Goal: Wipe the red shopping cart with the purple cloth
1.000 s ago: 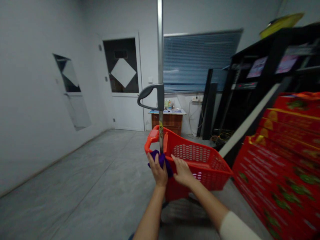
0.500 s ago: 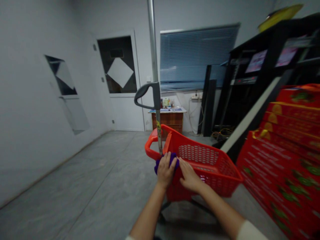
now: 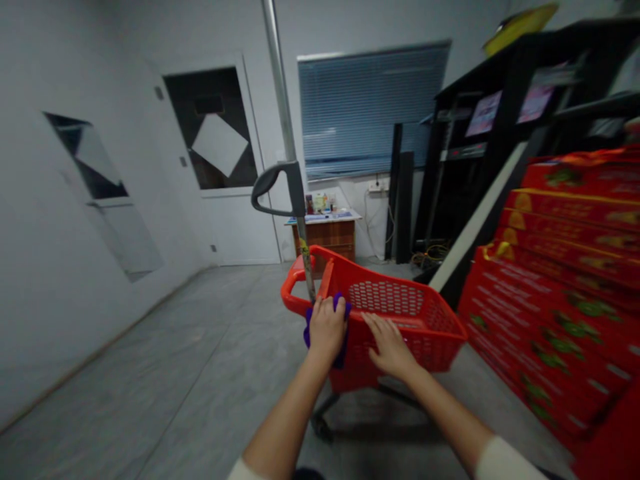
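In front of me stands a red plastic shopping cart [image 3: 345, 373] with perforated basket walls. My left hand [image 3: 327, 327] is closed over a purple cloth [image 3: 342, 353], pressing it to the near rim beside the cart's handle. My right hand [image 3: 393, 347] lies with fingers stretched out on the near rim, a little to the right of the cloth, and holds nothing. A metal pole [image 3: 283, 93] with a grey loop handle [image 3: 296, 190] rises out of the cart's handle end; its lower tip is hidden behind the rim.
Stacked red cartons [image 3: 545, 333] rise close on the right, before a black rack [image 3: 505, 73]. A long pale board [image 3: 477, 217] leans there. At the back are a small wooden cabinet [image 3: 330, 235], a window blind [image 3: 370, 113] and a white door [image 3: 240, 227].
My right hand has come away from the cloth and now sits apart from it on the rim. More cloth hangs below my left hand. The whole view has shifted, moving the scene leftward.
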Motion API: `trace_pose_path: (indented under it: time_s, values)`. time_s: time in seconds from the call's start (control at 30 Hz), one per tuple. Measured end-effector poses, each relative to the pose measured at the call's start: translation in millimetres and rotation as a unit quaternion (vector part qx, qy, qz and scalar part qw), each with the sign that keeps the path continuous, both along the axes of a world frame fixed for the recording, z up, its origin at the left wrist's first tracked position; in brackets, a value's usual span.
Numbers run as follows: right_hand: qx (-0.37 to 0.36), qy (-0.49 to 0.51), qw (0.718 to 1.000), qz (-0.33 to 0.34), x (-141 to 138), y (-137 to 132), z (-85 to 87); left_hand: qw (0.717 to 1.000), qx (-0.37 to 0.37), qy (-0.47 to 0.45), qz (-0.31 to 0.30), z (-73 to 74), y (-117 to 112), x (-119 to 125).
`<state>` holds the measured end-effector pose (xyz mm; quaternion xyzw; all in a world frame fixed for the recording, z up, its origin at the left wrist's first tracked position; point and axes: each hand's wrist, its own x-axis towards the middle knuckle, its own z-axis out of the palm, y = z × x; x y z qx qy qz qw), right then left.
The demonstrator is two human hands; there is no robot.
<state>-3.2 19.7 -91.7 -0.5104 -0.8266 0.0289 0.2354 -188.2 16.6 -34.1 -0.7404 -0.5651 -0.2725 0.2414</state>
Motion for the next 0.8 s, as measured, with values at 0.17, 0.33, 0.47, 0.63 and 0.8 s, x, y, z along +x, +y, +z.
trace_pose_path:
  time_s: [0.17, 0.33, 0.47, 0.63, 0.8]
  values:
    - [-0.015, -0.026, 0.999, -0.026, 1, -4, 11.2, 0.997, -0.075, 0.006, 0.028, 13.7, 4, 24]
    - [-0.018, -0.040, 0.998, -0.045, 16, 4, 8.3, 0.989, -0.135, 0.043, 0.030, 30.2, 12, 18]
    - [-0.032, -0.025, 0.998, -0.039, 26, 9, -1.4, 0.987, -0.124, 0.009, 0.098, 30.2, 14, 16]
    - [-0.045, -0.014, 0.998, -0.033, 23, 8, -1.6, 0.987, -0.155, 0.006, 0.044, 18.0, 16, 44]
    - [-0.065, -0.025, 0.997, -0.020, 23, 9, 0.5, 0.982, -0.151, -0.017, 0.110, 30.9, 19, 27]
